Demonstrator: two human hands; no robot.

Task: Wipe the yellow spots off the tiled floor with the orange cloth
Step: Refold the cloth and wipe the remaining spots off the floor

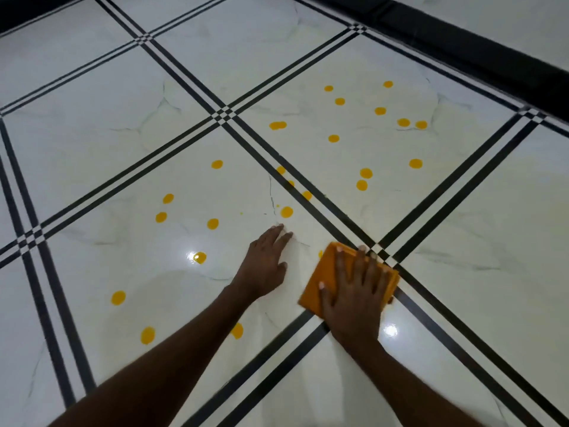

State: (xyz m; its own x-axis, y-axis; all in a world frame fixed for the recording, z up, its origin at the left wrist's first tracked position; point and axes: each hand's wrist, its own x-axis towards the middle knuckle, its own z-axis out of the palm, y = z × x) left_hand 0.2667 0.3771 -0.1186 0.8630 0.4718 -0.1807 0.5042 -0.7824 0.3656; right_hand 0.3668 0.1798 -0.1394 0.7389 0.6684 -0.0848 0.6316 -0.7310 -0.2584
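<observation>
The right hand point(351, 291) was laid flat, fingers straight and spread, on the folded square orange cloth point(326, 272), so that the whole cloth was pressed down onto the white marble-patterned tiled floor point(462, 272); nothing was gripped. The cloth was set just short of the crossing of the black double tile lines point(381, 248), its far corner touching them. The left hand point(264, 266) was planted beside it, open with straight fingers on bare tile, apparently as a prop for the body's weight. A sliver of yellow was seen at the cloth's left edge. Beyond the fingertips, the round yellow spots point(286, 212) were scattered, the nearest just ahead of the left hand, others well apart further forward and to the left. Unobstructed tile was left for sweeping in those directions; the dark skirting band point(462, 50) bounding the floor lay far off. Most of the wiping was judged undone.
</observation>
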